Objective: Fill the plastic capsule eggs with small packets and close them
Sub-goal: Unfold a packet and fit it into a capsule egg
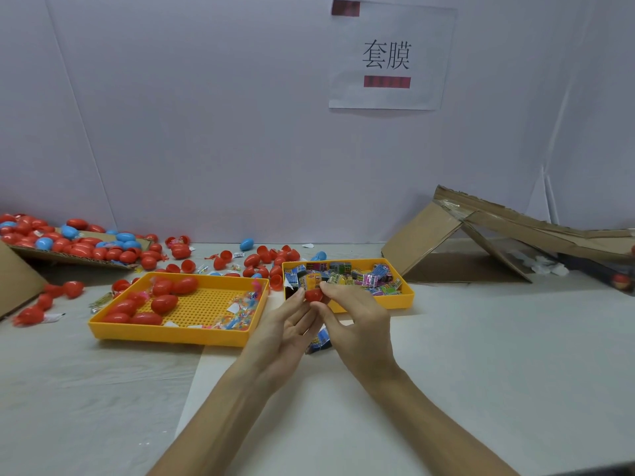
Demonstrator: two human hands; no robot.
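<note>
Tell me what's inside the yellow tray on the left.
Closed red eggs lie at the left of the left tray, clear packets at its right. The eggs are opaque, hiding any contents.

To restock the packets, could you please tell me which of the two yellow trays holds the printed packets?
The right yellow tray, heaped with blue and pink printed packets; the left yellow tray holds closed red eggs and clear bags.

A small packing workshop. A printed sign (390, 56) marks the partition (206, 115); yellow trays (165, 333), torn cardboard (424, 240) and heaped capsule eggs (80, 249) crowd the table (488, 359).
</note>
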